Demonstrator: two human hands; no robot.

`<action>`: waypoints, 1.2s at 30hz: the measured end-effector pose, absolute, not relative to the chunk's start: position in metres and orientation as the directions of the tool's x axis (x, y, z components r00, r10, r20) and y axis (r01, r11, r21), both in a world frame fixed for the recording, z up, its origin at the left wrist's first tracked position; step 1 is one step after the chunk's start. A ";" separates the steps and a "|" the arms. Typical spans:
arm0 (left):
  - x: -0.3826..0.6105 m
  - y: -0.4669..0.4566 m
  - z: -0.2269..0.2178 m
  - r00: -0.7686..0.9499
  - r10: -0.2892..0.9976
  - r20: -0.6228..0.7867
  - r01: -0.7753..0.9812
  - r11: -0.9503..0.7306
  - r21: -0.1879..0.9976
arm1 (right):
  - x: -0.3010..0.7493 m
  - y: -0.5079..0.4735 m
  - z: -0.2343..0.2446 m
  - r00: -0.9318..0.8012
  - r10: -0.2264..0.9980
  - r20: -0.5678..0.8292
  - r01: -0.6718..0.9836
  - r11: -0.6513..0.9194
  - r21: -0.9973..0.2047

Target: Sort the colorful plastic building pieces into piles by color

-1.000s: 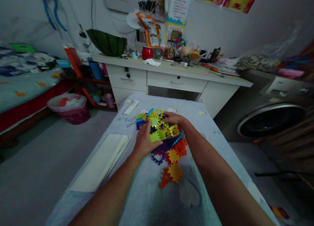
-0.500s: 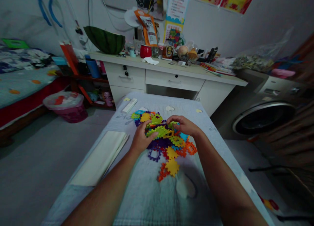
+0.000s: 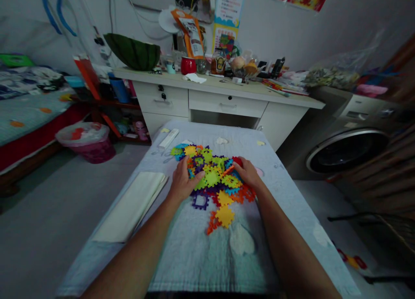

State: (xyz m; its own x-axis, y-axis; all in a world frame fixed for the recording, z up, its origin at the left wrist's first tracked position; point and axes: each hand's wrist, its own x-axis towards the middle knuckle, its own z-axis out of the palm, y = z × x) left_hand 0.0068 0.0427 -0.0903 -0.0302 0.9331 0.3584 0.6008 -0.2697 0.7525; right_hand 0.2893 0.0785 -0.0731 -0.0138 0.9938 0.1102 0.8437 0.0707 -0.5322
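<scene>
A heap of plastic gear-edged building pieces [image 3: 212,178] in green, yellow, purple, blue, orange and red lies on the cloth-covered table. My left hand [image 3: 183,182] rests against the heap's left side, thumb and fingers spread apart, touching green pieces. At the right side, my right hand [image 3: 248,173] has its thumb and fingers closed around a red gear-edged piece [image 3: 237,160]; part of this grip is hidden. An orange piece [image 3: 228,170] sticks up beside its thumb. Closer to me lie a yellow piece [image 3: 225,216] and a purple square frame [image 3: 201,201].
A folded white cloth [image 3: 131,208] lies at the table's left side, and a white narrow box [image 3: 169,138] at its far left. Behind stands a white desk [image 3: 207,101] bearing a watermelon half [image 3: 132,52] and a red mug [image 3: 188,65]. A washing machine [image 3: 350,139] stands right.
My hands have moved apart slightly, and pieces between them have settled lower onto the heap. A red piece now shows at my right fingers. The whole view has shifted a little.
</scene>
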 end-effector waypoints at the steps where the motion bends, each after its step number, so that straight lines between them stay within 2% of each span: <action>1: 0.008 0.042 -0.091 0.012 0.935 0.355 0.586 -0.294 0.755 | 0.285 0.078 -0.073 -0.037 0.991 0.126 0.814 0.103 -0.572; 5: 0.017 0.039 -0.090 0.165 0.928 0.333 0.549 -0.367 0.751 | 0.268 0.075 -0.072 -0.124 0.973 0.192 0.650 0.226 -0.725; 8: 0.027 0.037 -0.086 0.211 0.918 0.335 0.567 -0.394 0.723 | 0.258 0.071 -0.068 -0.193 0.957 0.218 0.506 0.287 -0.813; 14: 0.037 0.040 -0.077 0.247 0.895 0.371 0.516 -0.445 0.732 | 0.250 0.067 -0.062 -0.271 0.931 0.244 0.343 0.330 -0.879; 20: 0.050 0.050 -0.067 0.238 0.899 0.368 0.441 -0.437 0.784 | 0.253 0.065 -0.053 -0.211 0.940 0.268 0.307 0.324 -0.895; 27: 0.066 0.062 -0.035 0.283 0.881 0.379 0.359 -0.464 0.810 | 0.257 0.054 -0.032 -0.114 0.929 0.352 0.245 0.370 -0.896; 31: 0.054 0.080 -0.026 0.385 0.836 0.391 0.395 -0.533 0.748 | 0.258 0.051 -0.028 -0.101 0.908 0.406 0.248 0.418 -0.874; 36: 0.022 0.105 -0.033 0.357 0.842 0.404 0.540 -0.539 0.646 | 0.262 0.051 -0.027 -0.171 0.904 0.391 0.194 0.420 -0.887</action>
State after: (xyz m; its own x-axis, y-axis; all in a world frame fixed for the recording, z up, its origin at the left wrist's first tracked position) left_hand 0.0220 0.1047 -0.0331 0.3570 0.8421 0.4042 0.5404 -0.5392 0.6459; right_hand 0.2618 0.0514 -0.0273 -0.1709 0.9045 0.3908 0.1942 0.4198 -0.8866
